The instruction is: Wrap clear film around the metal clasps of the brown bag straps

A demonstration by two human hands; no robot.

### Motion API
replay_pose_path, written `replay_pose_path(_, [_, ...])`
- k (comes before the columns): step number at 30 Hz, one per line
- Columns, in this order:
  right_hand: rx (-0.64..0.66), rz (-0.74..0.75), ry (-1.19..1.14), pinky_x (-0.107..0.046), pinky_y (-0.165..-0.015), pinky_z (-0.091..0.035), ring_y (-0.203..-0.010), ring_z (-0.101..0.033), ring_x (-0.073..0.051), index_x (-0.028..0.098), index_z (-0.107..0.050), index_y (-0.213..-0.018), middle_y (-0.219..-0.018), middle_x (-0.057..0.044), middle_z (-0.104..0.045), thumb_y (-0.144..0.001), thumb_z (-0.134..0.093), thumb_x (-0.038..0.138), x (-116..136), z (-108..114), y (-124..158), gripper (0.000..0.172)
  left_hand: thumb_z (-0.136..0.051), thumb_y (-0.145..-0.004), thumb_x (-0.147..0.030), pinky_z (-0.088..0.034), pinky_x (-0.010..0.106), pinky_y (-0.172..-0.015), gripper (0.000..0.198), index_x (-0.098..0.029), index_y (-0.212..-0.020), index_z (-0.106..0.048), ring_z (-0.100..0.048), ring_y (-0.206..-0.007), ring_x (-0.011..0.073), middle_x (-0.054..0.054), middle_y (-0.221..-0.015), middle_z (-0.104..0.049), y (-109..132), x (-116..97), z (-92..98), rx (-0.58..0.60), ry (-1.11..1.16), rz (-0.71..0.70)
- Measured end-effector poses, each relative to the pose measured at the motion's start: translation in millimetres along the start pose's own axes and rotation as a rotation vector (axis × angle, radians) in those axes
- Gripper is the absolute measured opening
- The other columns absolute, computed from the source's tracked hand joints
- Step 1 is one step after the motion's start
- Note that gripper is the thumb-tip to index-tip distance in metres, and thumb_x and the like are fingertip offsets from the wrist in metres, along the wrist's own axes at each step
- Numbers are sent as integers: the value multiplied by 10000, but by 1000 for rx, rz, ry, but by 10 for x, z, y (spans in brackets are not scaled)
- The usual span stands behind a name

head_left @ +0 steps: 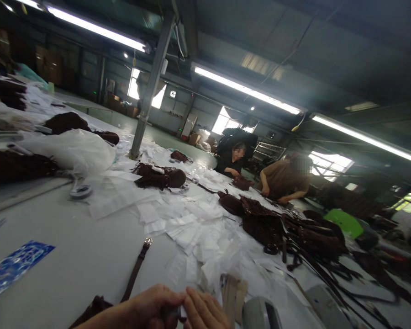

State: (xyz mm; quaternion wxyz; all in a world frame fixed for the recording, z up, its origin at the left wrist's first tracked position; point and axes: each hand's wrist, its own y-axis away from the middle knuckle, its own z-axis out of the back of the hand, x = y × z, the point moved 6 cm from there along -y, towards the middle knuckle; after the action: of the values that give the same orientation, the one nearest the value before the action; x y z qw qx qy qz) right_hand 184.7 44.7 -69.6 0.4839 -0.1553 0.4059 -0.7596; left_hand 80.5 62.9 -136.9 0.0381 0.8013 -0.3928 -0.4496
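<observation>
Two bare hands touch: left hand curled, right hand flatter; can't tell what the grip pinches, if anything. Narrow dark-brown leather strap lies left on the pale smooth table, left hand nearer, long axis running away, shiny metal buckle farthest.

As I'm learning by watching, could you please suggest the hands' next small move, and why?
Perhaps part the left hand and right hand slightly: they meet, mostly hiding the small dark item between them, so its shape is unclear.
</observation>
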Motion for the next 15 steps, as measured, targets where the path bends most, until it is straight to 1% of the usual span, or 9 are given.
replay_pose_path(3, [-49,-201,9,-347,-728,-603,-819,-722,-221,242,-659,-1114,-947,-67,-750,-911,-469,207,-86,-119,226,281,-762,-502,-624,-30,180,-333,533,-181,-512,-465,-142,-355,16,-55,-431,-419,27,-13,2,-29,22,-35])
replay_pose_path(5, [-63,-319,-19,-342,-780,-598,-901,-710,-221,237,-659,-1116,-988,-69,-743,-899,-506,184,-119,-198,343,271,-762,-446,-652,-42,177,-323,563,-182,-509,-458,-118,-353,7,-84,-422,-357,57,2,-9,-25,49,-38])
replay_pose_path(7, [-79,-369,-57,-327,-817,-589,-963,-695,-219,227,-655,-1126,-1015,-69,-737,-900,-520,184,-115,-246,398,267,-762,-442,-651,-56,183,-322,561,-184,-498,-455,-118,-348,11,-104,-401,-285,80,46,-17,-1,58,-21])
replay_pose_path(8, [-85,-377,-69,-320,-826,-586,-978,-690,-218,229,-653,-1133,-1018,-65,-736,-906,-518,189,-106,-257,403,267,-756,-467,-646,-69,184,-327,550,-181,-508,-466,-122,-354,14,-106,-403,-272,82,68,-10,3,65,-26])
replay_pose_path(11, [-85,-384,-60,-311,-823,-587,-988,-688,-218,252,-655,-1137,-1005,-45,-741,-912,-524,195,-81,-258,368,266,-724,-587,-610,-122,187,-355,483,-179,-562,-506,-133,-384,29,-96,-427,-298,36,132,65,-29,109,-57])
replay_pose_path(13, [-77,-381,-35,-316,-814,-589,-974,-693,-222,262,-664,-1124,-986,-38,-746,-910,-537,197,-66,-243,333,257,-691,-661,-573,-156,199,-365,444,-189,-546,-502,-145,-384,41,-91,-410,-291,-33,194,106,-26,96,-16])
replay_pose_path(15, [-70,-375,1,-330,-807,-589,-960,-698,-229,263,-674,-1101,-969,-37,-749,-904,-553,203,-56,-231,313,239,-660,-707,-548,-193,211,-369,444,-193,-506,-486,-163,-365,48,-88,-376,-274,-98,238,124,-3,60,44])
